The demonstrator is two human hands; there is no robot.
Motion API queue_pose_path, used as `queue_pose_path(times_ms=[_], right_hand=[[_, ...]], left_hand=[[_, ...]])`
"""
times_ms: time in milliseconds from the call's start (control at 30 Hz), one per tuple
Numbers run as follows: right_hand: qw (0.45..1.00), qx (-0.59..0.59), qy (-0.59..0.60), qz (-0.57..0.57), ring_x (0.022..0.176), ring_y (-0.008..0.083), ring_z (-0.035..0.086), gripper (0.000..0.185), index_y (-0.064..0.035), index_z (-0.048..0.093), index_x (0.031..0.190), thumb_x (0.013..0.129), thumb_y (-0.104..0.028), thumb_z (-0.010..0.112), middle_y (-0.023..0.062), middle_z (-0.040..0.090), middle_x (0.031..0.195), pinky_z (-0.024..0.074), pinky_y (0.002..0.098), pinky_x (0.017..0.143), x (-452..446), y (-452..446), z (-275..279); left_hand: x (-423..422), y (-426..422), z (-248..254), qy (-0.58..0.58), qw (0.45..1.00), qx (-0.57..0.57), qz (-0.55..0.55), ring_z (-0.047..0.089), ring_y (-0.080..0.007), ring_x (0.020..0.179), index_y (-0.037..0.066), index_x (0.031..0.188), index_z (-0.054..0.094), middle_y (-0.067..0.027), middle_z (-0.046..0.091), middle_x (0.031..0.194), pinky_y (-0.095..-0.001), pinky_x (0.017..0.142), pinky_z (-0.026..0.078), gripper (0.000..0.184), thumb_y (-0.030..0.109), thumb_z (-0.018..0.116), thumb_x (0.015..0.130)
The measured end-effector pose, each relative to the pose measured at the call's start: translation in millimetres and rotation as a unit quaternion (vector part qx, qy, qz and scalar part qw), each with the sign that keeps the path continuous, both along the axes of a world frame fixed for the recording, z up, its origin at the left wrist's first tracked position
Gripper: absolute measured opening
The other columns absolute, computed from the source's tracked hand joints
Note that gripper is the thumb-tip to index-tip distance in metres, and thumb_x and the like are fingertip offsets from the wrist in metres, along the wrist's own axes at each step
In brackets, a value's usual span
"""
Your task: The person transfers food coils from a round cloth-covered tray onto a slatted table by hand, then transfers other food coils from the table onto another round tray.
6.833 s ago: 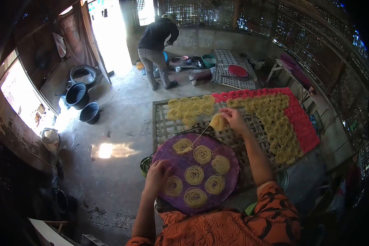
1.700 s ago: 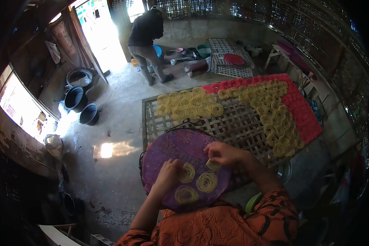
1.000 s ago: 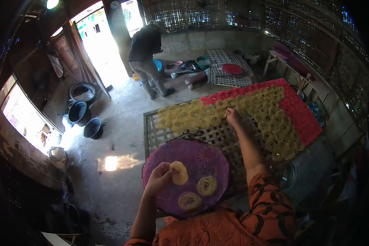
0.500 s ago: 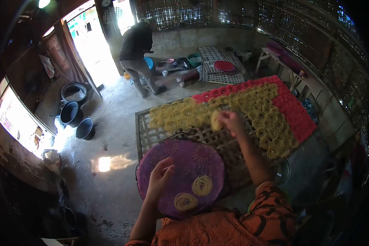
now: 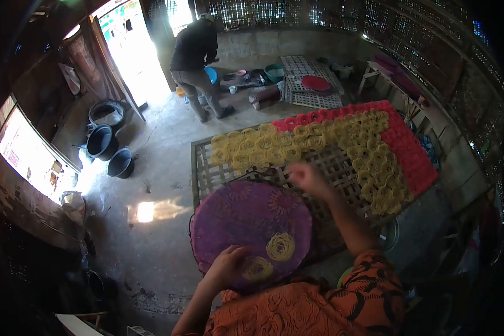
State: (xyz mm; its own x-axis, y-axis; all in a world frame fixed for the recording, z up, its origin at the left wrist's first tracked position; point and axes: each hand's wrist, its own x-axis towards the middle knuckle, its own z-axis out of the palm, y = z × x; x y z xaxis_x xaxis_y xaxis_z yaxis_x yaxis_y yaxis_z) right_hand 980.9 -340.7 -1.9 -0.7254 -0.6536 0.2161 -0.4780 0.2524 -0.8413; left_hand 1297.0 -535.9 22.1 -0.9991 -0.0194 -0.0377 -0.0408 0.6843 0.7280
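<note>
A round purple tray [image 5: 218,213] lies low in front of my body with two yellow noodle-like nests on it. My left hand [image 5: 228,265] is over its lower part, fingers apart and at the left edge of the nearer nest [image 5: 257,269]. The other nest [image 5: 280,246] sits a little farther right. Beyond the tray, my right hand [image 5: 309,179] hovers over the woven bamboo rack [image 5: 330,210], slightly blurred, fingers apart and nothing visible in them. Rows of yellow nests [image 5: 252,147] cover the rack's far side and right part, bordered by red nests [image 5: 411,157].
A co-worker [image 5: 195,61] bends near the bright doorway. Black tubs [image 5: 120,163] stand on the floor at left. At the back are a smaller white rack [image 5: 302,67] with a red round tray [image 5: 316,83] on it, and a bench [image 5: 395,78] on the right.
The yellow nest in my right hand has left it, and that hand is now lower over the rack. My left hand has come down to the nearer nest. The view has shifted slightly.
</note>
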Motion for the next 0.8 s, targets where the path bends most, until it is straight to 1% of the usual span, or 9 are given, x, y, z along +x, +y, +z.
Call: queue_pose_path(times_ms=[33,67,133,300,433,500,567,767,800], right_hand=[[0.983,0.053,-0.109,0.136,0.096,0.0238,0.066,0.03,-0.0018,0.063,0.115,0.086,-0.011,0.063,0.0151,0.068,0.104,0.0507,0.0333,0.085,38.7,-3.1,10.7],[0.96,0.06,-0.006,0.272,0.101,0.0244,0.064,0.033,-0.0052,0.063,0.116,0.084,-0.013,0.066,0.0124,0.068,0.108,0.0494,0.0352,0.089,70.3,-4.3,8.4],[0.905,0.125,0.194,0.356,0.105,0.0272,0.06,0.034,-0.0088,0.065,0.112,0.079,-0.015,0.07,0.0099,0.066,0.109,0.0481,0.0389,0.089,109.6,-0.6,-11.9],[0.9,0.261,0.12,0.327,0.099,0.0284,0.056,0.02,-0.0086,0.064,0.095,0.076,-0.012,0.069,0.009,0.061,0.103,0.0452,0.0392,0.085,120.9,11.3,8.6],[0.918,0.086,0.101,0.374,0.097,0.0233,0.057,0.015,-0.0063,0.061,0.094,0.08,-0.009,0.068,0.006,0.062,0.097,0.0454,0.0362,0.085,117.2,22.4,1.0],[0.912,0.165,-0.191,0.325,0.093,0.0183,0.06,0.014,-0.0052,0.062,0.094,0.083,-0.01,0.069,0.0055,0.064,0.094,0.0478,0.0318,0.083,117.4,31.2,20.5],[0.934,0.093,-0.199,0.28,0.09,0.0159,0.061,0.015,-0.0047,0.062,0.096,0.086,-0.013,0.068,0.0051,0.065,0.093,0.0495,0.0305,0.08,103.7,45.8,14.6],[0.963,-0.114,-0.244,-0.004,0.085,0.012,0.063,0.022,-0.0018,0.064,0.108,0.09,-0.015,0.066,0.0054,0.067,0.095,0.0533,0.0278,0.074,13.4,80.6,4.7],[0.968,-0.125,-0.21,-0.05,0.084,0.0124,0.064,0.023,-0.0018,0.064,0.11,0.091,-0.015,0.064,0.0061,0.067,0.096,0.0545,0.0286,0.072,-5.9,81.0,0.9]], left_hand=[[-0.4,5.1,-2.6,-0.005,1.0,0.003,0.0,0.061,-0.0295,0.103,0.004,0.118,0.06,-0.0162,0.062,0.111,-0.0378,0.088,0.049,0.033,0.011,0.061,0.086],[-2.7,10.7,-3.1,-0.006,0.999,-0.05,-0.004,0.061,-0.0312,0.101,0.004,0.116,0.061,-0.0154,0.062,0.109,-0.0395,0.088,0.047,0.032,0.016,0.062,0.086],[-4.4,13.4,-16.1,-0.012,0.996,-0.09,0.001,0.059,-0.0319,0.096,0.005,0.109,0.063,-0.0133,0.062,0.101,-0.0408,0.088,0.043,0.031,0.026,0.063,0.087],[-8.5,13.4,-5.2,-0.034,0.988,-0.147,-0.045,0.059,-0.0307,0.095,0.004,0.101,0.062,-0.0119,0.062,0.095,-0.0391,0.089,0.042,0.025,0.025,0.064,0.087],[-4.4,8.8,-15.7,-0.015,0.992,-0.102,-0.078,0.058,-0.0302,0.093,0.004,0.093,0.062,-0.0113,0.061,0.09,-0.0391,0.087,0.042,0.02,0.023,0.064,0.086],[-1.8,12.3,-5.4,-0.038,0.995,-0.071,-0.053,0.058,-0.0297,0.093,0.004,0.093,0.062,-0.0109,0.06,0.089,-0.0392,0.087,0.043,0.02,0.023,0.064,0.086],[0.7,11.9,-3.9,-0.061,0.997,-0.04,-0.029,0.057,-0.0292,0.094,0.005,0.093,0.063,-0.0105,0.059,0.088,-0.0394,0.086,0.043,0.019,0.022,0.065,0.085],[4.3,5.8,8.6,0.059,0.99,-0.075,-0.103,0.062,-0.026,0.088,0.005,0.096,0.065,-0.0089,0.063,0.091,-0.0398,0.083,0.046,0.017,0.018,0.066,0.085],[4.3,5.6,18.0,-0.053,0.996,-0.001,-0.077,0.063,-0.0228,0.087,0.004,0.098,0.063,-0.0084,0.064,0.092,-0.0367,0.081,0.048,0.016,0.016,0.064,0.088]])
